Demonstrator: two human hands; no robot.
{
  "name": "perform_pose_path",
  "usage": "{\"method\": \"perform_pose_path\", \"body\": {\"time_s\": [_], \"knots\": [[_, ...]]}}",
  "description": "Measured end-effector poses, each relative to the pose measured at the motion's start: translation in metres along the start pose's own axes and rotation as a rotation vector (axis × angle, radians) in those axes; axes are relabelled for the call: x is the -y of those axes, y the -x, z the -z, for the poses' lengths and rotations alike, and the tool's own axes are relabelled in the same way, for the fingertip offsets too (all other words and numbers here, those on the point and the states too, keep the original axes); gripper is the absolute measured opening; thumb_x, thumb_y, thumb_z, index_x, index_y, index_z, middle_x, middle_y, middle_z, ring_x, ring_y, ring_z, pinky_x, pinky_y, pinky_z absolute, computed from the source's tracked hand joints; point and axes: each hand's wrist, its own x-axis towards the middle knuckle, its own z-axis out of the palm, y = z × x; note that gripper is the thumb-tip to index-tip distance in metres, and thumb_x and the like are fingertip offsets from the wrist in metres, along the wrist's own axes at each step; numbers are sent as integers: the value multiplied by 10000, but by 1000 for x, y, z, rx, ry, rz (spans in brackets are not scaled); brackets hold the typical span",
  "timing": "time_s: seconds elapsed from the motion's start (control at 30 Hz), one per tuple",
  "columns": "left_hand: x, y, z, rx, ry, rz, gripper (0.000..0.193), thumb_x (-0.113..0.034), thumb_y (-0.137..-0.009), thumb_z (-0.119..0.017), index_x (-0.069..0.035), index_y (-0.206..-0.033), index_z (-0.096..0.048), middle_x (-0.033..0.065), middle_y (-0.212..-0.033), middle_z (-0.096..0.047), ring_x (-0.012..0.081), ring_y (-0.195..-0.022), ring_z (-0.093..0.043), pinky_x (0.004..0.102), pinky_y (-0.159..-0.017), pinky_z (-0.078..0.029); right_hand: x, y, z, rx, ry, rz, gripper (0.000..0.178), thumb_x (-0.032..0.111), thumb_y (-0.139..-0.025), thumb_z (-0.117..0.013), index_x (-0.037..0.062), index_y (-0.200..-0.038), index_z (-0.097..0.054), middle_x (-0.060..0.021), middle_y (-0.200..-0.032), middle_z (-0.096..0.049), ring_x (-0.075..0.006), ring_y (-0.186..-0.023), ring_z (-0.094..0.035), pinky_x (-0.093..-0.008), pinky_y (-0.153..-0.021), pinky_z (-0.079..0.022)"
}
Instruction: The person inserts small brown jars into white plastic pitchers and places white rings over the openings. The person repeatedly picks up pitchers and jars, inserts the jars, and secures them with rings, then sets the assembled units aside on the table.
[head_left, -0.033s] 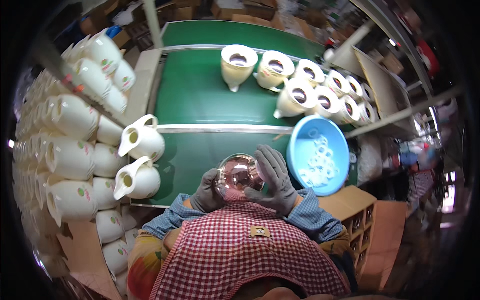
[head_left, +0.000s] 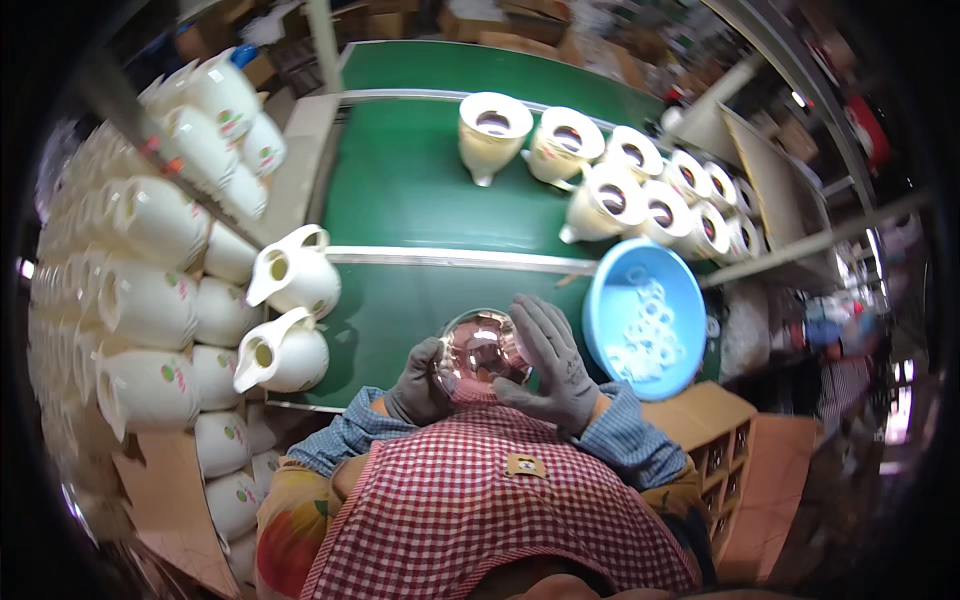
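Note:
Close in front of my apron I hold a shiny, mirrored glass flask liner [head_left: 482,345], round and silvery pink with reflections. My left hand [head_left: 418,382], in a grey glove, grips its left side with bent fingers. My right hand [head_left: 556,365], gloved the same, lies along its right side, fingers long and close together, thumb at the near edge. The liner's underside is hidden. To the left, two cream jugs [head_left: 287,352] with handles and spouts stand on the green bench [head_left: 420,215].
Right of my hands stands a blue basin [head_left: 597,330] holding many white rings [head_left: 652,330]. Upturned cream jug bodies [head_left: 495,135] stand in rows at the far right. Stacked cream jugs [head_left: 150,305] fill the left side. A divided cardboard box [head_left: 720,440] sits at lower right.
The view has turned slightly, so the bench and jugs sit a little further right in the picture. Both hands keep the same hold on the flask liner.

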Motion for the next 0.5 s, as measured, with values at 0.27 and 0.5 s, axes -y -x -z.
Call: {"method": "perform_pose_path", "body": {"time_s": [0.27,0.5], "knots": [[-36,90,27,-237,-220,-434,698,-519,-1016,-411,-48,-1530,-373,157,-1539,-459,301,-1397,-473,475,-1205,-352,-13,-117,-58,216,-519,-46,782,260,-921,-686,84,-1590,-321,-288,-1625,-265,-455,-1479,-331,-439,-1220,-281],[-48,195,68,-473,-270,-601,788,-631,-958,-451,-96,-1535,-409,128,-1556,-461,299,-1425,-442,489,-1212,-333,4,-229,-243,439,-94,73,885,372,-842,-726,316,-1608,-286,-243,-1682,-91,-499,-1449,-323,-543,-1170,-340]]}}
